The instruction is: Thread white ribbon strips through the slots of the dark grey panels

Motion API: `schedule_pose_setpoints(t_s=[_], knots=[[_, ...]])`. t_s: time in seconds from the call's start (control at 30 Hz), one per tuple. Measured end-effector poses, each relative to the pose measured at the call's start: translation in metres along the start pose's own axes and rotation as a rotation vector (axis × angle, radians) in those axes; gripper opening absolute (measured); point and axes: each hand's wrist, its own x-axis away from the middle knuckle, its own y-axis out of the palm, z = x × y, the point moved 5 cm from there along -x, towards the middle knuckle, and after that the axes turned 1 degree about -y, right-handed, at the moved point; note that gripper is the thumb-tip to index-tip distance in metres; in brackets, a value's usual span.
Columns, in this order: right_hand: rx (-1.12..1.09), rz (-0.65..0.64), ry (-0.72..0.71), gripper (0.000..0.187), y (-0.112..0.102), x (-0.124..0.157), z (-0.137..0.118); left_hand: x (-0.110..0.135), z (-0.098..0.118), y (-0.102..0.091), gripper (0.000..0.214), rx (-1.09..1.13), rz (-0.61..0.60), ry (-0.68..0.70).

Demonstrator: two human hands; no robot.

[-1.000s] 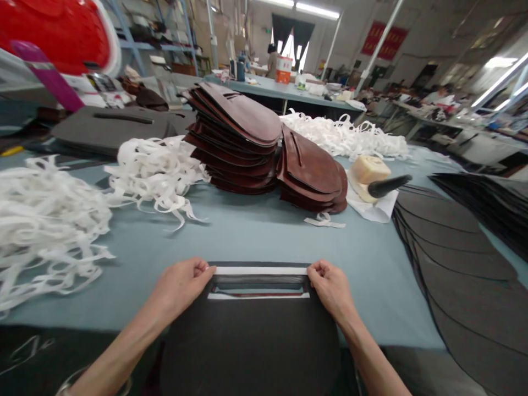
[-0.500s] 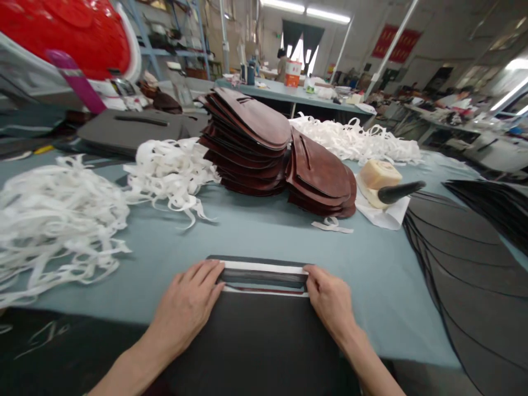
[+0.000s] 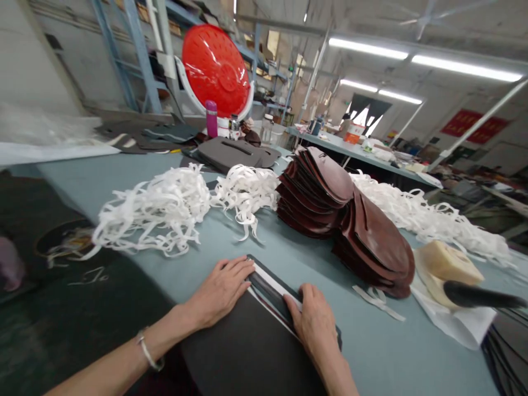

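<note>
A dark leather-like panel (image 3: 247, 349) with a long slot lies at the table's front edge, its lower part running toward my body. White strips (image 3: 275, 285) line both long sides of the slot. My left hand (image 3: 225, 289) rests flat over the slot's left end, fingers stretched out and holding nothing. My right hand (image 3: 314, 322) is curled at the strip on the far side of the slot, nearer its right end. Its thumb lies on the strip and its fingertips bend over the panel's far border. The slot's right end is hidden by this hand.
Beyond the panel stand stacked brown leather pieces (image 3: 377, 242). White strip heaps (image 3: 160, 212) lie to the left and behind. At right, a yellowish block (image 3: 451, 267) and a black-handled tool (image 3: 482, 294) sit on white paper. A purple bottle (image 3: 211, 118) stands farther back.
The view has swung left, so the panel and table look turned. My right hand has shifted inward along the far strip from the slot's right end. My left hand stays at the left end.
</note>
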Motion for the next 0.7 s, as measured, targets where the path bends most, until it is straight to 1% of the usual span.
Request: schedule_pose_setpoints(t_s=[0.07, 0.1, 0.2, 0.23, 0.33, 0.43, 0.5, 0.6, 0.7], knots=[[0.001, -0.021, 0.023, 0.026, 0.008, -0.010, -0.007, 0.001, 0.000, -0.002, 0.036, 0.027, 0.021, -0.005], [-0.037, -0.032, 0.020, 0.026, 0.012, -0.016, -0.014, 0.001, 0.000, -0.003, 0.035, 0.035, 0.032, -0.007], [-0.239, -0.069, -0.045, 0.016, 0.023, -0.035, -0.042, 0.000, 0.000, -0.005, 0.033, 0.043, 0.033, -0.004], [-0.292, -0.079, -0.073, 0.016, 0.026, -0.042, -0.051, 0.000, -0.001, -0.005, 0.032, 0.045, 0.027, -0.008], [-0.381, -0.089, -0.147, 0.027, 0.034, -0.054, -0.073, -0.001, -0.004, -0.006, 0.033, 0.053, 0.015, -0.058], [-0.444, -0.073, -0.197, 0.027, 0.039, -0.057, -0.082, -0.006, -0.004, -0.009, 0.042, 0.047, 0.019, -0.083], [-0.389, -0.052, -0.229, 0.024, 0.039, -0.056, -0.083, -0.010, -0.001, -0.009, 0.045, 0.035, 0.011, -0.064], [-0.239, -0.037, -0.264, 0.022, 0.037, -0.052, -0.085, -0.014, 0.001, -0.009, 0.039, 0.027, -0.008, -0.060], [-0.163, -0.042, -0.278, 0.022, 0.031, -0.047, -0.089, -0.013, 0.001, -0.009, 0.035, 0.027, -0.028, -0.063]])
